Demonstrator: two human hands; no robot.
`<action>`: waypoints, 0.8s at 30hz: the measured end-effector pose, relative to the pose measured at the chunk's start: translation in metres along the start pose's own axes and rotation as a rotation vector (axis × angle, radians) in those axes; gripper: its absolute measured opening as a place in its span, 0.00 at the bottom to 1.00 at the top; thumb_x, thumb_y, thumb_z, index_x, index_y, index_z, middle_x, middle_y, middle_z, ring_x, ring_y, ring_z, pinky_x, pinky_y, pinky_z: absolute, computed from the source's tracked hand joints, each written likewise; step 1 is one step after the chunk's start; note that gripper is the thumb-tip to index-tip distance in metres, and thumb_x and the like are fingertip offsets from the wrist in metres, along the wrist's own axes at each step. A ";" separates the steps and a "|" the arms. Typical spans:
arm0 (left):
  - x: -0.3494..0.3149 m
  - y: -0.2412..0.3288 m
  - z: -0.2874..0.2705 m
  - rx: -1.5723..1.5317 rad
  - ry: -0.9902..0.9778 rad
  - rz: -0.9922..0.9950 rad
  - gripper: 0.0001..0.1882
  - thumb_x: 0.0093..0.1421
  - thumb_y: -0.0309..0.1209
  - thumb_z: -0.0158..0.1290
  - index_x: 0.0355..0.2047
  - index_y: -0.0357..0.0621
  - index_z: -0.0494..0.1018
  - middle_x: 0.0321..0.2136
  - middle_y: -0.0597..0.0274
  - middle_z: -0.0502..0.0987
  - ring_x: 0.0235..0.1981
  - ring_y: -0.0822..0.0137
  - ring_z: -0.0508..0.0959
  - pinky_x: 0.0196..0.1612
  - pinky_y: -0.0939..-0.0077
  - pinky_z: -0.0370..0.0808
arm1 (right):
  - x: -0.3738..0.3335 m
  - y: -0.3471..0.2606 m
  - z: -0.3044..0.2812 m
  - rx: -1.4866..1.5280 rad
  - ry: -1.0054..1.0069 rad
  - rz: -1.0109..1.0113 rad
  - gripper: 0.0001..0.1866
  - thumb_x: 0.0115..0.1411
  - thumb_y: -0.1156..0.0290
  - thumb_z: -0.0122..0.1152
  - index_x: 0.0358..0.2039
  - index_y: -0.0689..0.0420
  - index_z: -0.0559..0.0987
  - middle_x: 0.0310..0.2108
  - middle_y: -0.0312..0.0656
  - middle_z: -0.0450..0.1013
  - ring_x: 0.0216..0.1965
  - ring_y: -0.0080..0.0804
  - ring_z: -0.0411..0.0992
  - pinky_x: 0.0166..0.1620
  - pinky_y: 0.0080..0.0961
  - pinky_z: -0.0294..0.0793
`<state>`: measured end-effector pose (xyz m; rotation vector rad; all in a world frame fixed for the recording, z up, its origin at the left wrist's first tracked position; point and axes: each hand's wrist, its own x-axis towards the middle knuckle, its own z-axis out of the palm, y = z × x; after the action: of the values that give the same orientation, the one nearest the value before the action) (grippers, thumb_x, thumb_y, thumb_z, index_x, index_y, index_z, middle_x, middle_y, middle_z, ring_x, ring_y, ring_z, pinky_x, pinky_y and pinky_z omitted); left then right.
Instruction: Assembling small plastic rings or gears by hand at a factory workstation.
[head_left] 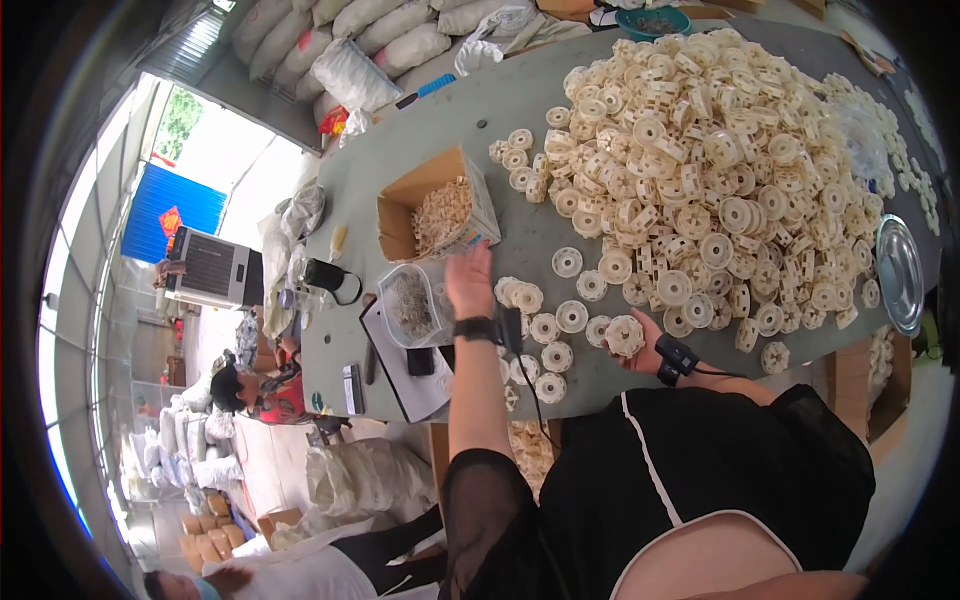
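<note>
The right hand is closed around one cream wheel-shaped part, holding it just above the near side of the worktop. The left hand is open, fingers extended and nothing visible in its palm, at the near corner of one cardboard box; whether the fingertips actually touch the box is hard to tell at this size. Each wrist wears one black device, two in all.

The box holds a heap of small tan pieces, too many to count. Just beside it, on the near side, stands one clear plastic tub with grey bits inside.

Between the two hands lie at least ten loose cream wheels, some touching and others apart. Beyond the right hand rises one large pile of similar wheels, far past counting. One shiny metal dish sits at the pile's right, and one green bowl is at the far edge. Two other people are in view on the left, one in red, one in white.
</note>
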<state>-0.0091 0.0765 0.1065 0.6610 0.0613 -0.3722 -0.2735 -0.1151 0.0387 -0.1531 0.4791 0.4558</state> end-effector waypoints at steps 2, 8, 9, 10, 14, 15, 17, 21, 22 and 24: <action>-0.014 -0.028 -0.018 0.242 0.073 -0.190 0.12 0.54 0.34 0.42 0.33 0.37 0.67 0.29 0.57 0.72 0.34 0.60 0.72 0.40 0.69 0.69 | 0.001 0.002 0.004 -0.012 0.013 0.012 0.27 0.53 0.42 0.31 0.40 0.47 0.69 0.32 0.41 0.70 0.25 0.35 0.68 0.20 0.21 0.62; -0.129 -0.115 0.029 1.094 -0.542 -0.298 0.28 0.46 0.31 0.52 0.49 0.42 0.57 0.46 0.56 0.63 0.46 0.62 0.65 0.47 0.70 0.63 | 0.009 0.000 -0.017 -0.110 0.165 -0.085 0.26 0.53 0.43 0.32 0.41 0.46 0.68 0.35 0.39 0.69 0.30 0.31 0.68 0.28 0.27 0.65; -0.144 -0.118 0.037 1.285 -0.713 -0.211 0.32 0.44 0.29 0.54 0.50 0.42 0.55 0.48 0.54 0.60 0.48 0.59 0.62 0.49 0.69 0.61 | 0.010 0.004 -0.010 -0.108 0.165 -0.082 0.26 0.53 0.43 0.32 0.41 0.46 0.68 0.35 0.39 0.69 0.30 0.31 0.68 0.28 0.27 0.65; -0.152 -0.123 0.036 1.286 -0.709 -0.212 0.32 0.44 0.29 0.54 0.50 0.42 0.55 0.48 0.54 0.60 0.48 0.59 0.62 0.49 0.69 0.61 | 0.009 0.010 0.002 -0.086 0.202 -0.141 0.24 0.54 0.44 0.33 0.41 0.47 0.68 0.36 0.38 0.69 0.31 0.31 0.67 0.31 0.29 0.65; -0.167 -0.129 0.035 1.507 -0.772 0.077 0.34 0.40 0.28 0.54 0.49 0.41 0.55 0.46 0.48 0.60 0.48 0.53 0.62 0.48 0.70 0.62 | 0.012 0.022 0.007 -0.053 0.176 -0.305 0.23 0.55 0.49 0.37 0.42 0.54 0.66 0.39 0.40 0.67 0.35 0.32 0.67 0.39 0.30 0.65; -0.170 -0.128 0.042 1.581 -0.747 0.074 0.33 0.40 0.28 0.54 0.49 0.41 0.56 0.45 0.49 0.62 0.47 0.54 0.63 0.47 0.71 0.63 | 0.015 0.020 0.000 -0.050 0.178 -0.309 0.23 0.55 0.49 0.37 0.42 0.54 0.66 0.39 0.40 0.67 0.35 0.32 0.67 0.39 0.30 0.65; -0.173 -0.123 0.047 1.667 -0.711 0.075 0.32 0.40 0.28 0.54 0.48 0.42 0.57 0.44 0.50 0.63 0.45 0.56 0.65 0.46 0.71 0.64 | 0.028 0.016 -0.018 -0.729 0.578 -0.626 0.24 0.55 0.53 0.42 0.42 0.60 0.64 0.38 0.45 0.66 0.37 0.31 0.66 0.40 0.26 0.64; -0.176 -0.112 0.038 1.715 -0.578 0.047 0.24 0.41 0.33 0.53 0.40 0.41 0.63 0.36 0.51 0.69 0.37 0.54 0.70 0.39 0.70 0.67 | 0.048 0.026 -0.024 -0.749 0.599 -0.818 0.22 0.52 0.60 0.50 0.41 0.63 0.64 0.35 0.45 0.65 0.36 0.31 0.63 0.41 0.25 0.63; -0.174 -0.107 0.035 1.739 -0.504 -0.119 0.21 0.41 0.36 0.52 0.37 0.40 0.65 0.33 0.52 0.71 0.34 0.53 0.71 0.37 0.69 0.68 | 0.050 0.028 -0.023 -0.746 0.596 -0.816 0.22 0.52 0.60 0.50 0.41 0.63 0.64 0.35 0.45 0.65 0.36 0.31 0.63 0.41 0.25 0.63; -0.162 -0.089 0.036 1.761 -0.570 -0.258 0.18 0.46 0.39 0.48 0.34 0.38 0.68 0.27 0.57 0.73 0.28 0.60 0.73 0.31 0.75 0.69 | 0.053 0.029 -0.028 -1.149 0.665 -0.979 0.21 0.51 0.60 0.51 0.42 0.60 0.65 0.35 0.44 0.64 0.34 0.30 0.64 0.38 0.25 0.64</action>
<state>-0.1941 0.0418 0.1104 2.2560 -0.8295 -0.8331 -0.2564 -0.0755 -0.0126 -1.6081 0.6677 -0.3694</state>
